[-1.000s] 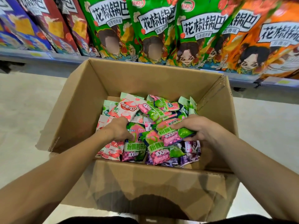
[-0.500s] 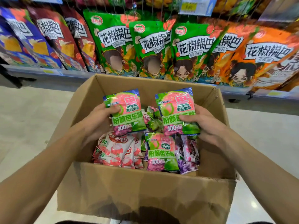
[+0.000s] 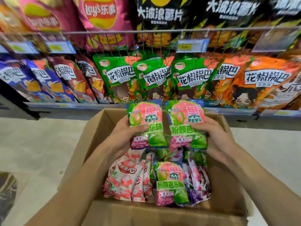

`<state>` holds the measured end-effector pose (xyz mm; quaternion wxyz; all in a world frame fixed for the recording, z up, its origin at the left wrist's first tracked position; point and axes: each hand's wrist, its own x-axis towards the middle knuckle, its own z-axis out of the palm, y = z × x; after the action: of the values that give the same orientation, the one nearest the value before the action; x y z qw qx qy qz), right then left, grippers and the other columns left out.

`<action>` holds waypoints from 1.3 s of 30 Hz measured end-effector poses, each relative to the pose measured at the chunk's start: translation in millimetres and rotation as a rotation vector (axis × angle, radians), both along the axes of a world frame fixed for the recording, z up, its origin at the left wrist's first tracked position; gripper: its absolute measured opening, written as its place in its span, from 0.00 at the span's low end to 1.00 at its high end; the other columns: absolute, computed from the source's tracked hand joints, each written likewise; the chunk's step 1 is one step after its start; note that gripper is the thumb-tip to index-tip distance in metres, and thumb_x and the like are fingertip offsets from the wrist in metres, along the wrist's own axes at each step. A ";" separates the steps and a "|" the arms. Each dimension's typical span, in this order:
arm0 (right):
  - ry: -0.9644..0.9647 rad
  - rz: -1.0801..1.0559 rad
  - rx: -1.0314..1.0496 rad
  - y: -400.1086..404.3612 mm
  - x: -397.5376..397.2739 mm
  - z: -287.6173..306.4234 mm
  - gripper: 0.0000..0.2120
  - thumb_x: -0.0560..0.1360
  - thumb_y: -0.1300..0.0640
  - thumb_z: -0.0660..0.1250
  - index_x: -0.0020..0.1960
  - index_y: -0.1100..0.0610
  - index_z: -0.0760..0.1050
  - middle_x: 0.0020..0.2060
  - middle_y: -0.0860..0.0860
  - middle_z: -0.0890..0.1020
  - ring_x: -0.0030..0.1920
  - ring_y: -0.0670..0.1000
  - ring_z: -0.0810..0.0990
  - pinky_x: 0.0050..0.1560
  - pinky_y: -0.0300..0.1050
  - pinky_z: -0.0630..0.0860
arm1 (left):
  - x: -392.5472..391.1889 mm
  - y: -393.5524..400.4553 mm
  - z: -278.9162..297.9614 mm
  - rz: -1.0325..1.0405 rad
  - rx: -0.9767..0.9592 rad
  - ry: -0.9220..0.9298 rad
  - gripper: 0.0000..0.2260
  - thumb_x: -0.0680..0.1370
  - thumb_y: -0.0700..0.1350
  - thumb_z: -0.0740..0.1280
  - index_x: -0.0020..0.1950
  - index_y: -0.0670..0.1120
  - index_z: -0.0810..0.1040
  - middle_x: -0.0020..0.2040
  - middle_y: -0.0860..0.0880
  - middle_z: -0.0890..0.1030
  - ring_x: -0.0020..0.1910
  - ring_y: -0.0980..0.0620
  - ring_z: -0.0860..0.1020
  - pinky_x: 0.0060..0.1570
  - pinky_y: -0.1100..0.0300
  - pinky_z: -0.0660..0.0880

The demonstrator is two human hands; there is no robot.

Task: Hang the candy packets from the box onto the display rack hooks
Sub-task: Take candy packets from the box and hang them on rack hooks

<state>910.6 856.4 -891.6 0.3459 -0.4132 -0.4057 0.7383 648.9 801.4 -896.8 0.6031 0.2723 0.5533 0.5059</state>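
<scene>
- Two bare forearms are seen entering from the bottom corners of the view.
- No sleeves, watch or jewellery are worn on either.
- The left hand [image 3: 125,137] and the right hand [image 3: 216,136] are ungloved, with slim fingers.

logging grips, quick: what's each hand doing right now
Left hand: grips a pink-and-green candy packet above the cardboard box.
Right hand: grips a matching second candy packet.
</scene>
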 end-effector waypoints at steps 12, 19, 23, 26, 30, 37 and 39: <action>-0.072 -0.041 0.287 37.8 -15.5 290.7 0.25 0.64 0.57 0.79 0.60 0.49 0.81 0.54 0.53 0.87 0.56 0.59 0.85 0.65 0.66 0.75 | -15.1 29.6 308.2 0.048 0.202 0.237 0.28 0.65 0.39 0.80 0.63 0.50 0.77 0.56 0.49 0.86 0.56 0.46 0.85 0.59 0.44 0.79; -0.076 0.004 0.391 25.2 -49.5 519.9 0.19 0.74 0.61 0.75 0.57 0.44 0.72 0.41 0.29 0.83 0.42 0.26 0.79 0.41 0.23 0.74 | -35.6 -6.0 530.2 0.174 0.247 0.270 0.34 0.61 0.48 0.84 0.64 0.54 0.77 0.59 0.51 0.85 0.59 0.45 0.83 0.65 0.38 0.75; -0.070 0.012 0.454 8.2 -69.1 656.6 0.38 0.61 0.46 0.82 0.68 0.49 0.74 0.58 0.44 0.84 0.62 0.48 0.81 0.62 0.48 0.76 | -46.6 -38.0 660.5 0.256 0.284 0.284 0.39 0.60 0.50 0.84 0.68 0.53 0.75 0.60 0.52 0.85 0.58 0.49 0.83 0.66 0.40 0.75; -0.066 0.102 0.533 -1.3 -83.2 743.2 0.29 0.64 0.51 0.77 0.64 0.47 0.76 0.55 0.46 0.86 0.58 0.50 0.84 0.58 0.49 0.77 | -55.0 -64.4 745.1 0.328 0.304 0.324 0.45 0.57 0.54 0.87 0.71 0.51 0.73 0.60 0.52 0.85 0.58 0.50 0.84 0.66 0.41 0.75; -0.044 0.203 0.611 -12.4 -109.6 827.7 0.28 0.65 0.50 0.78 0.63 0.45 0.76 0.55 0.46 0.86 0.57 0.49 0.84 0.59 0.49 0.78 | -69.7 -99.5 824.3 0.418 0.361 0.363 0.32 0.63 0.43 0.84 0.64 0.52 0.77 0.57 0.48 0.86 0.57 0.44 0.84 0.63 0.39 0.77; 0.056 0.392 0.669 -50.5 -179.0 875.3 0.21 0.72 0.59 0.75 0.63 0.47 0.76 0.50 0.45 0.87 0.51 0.47 0.85 0.48 0.40 0.79 | -104.1 -183.0 878.4 0.683 0.413 0.369 0.27 0.65 0.39 0.81 0.62 0.48 0.78 0.54 0.44 0.87 0.53 0.42 0.86 0.49 0.51 0.83; 0.084 0.426 0.643 -65.2 -204.9 876.4 0.21 0.73 0.62 0.74 0.63 0.48 0.76 0.50 0.48 0.87 0.51 0.51 0.86 0.45 0.39 0.79 | -116.8 -209.0 882.4 0.751 0.394 0.362 0.27 0.66 0.42 0.81 0.63 0.48 0.77 0.54 0.45 0.87 0.53 0.43 0.86 0.51 0.49 0.83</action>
<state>705.7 791.2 -15.2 0.3132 -0.1597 -0.6787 0.6448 532.1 592.4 -14.4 0.2084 0.2464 0.6033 0.7293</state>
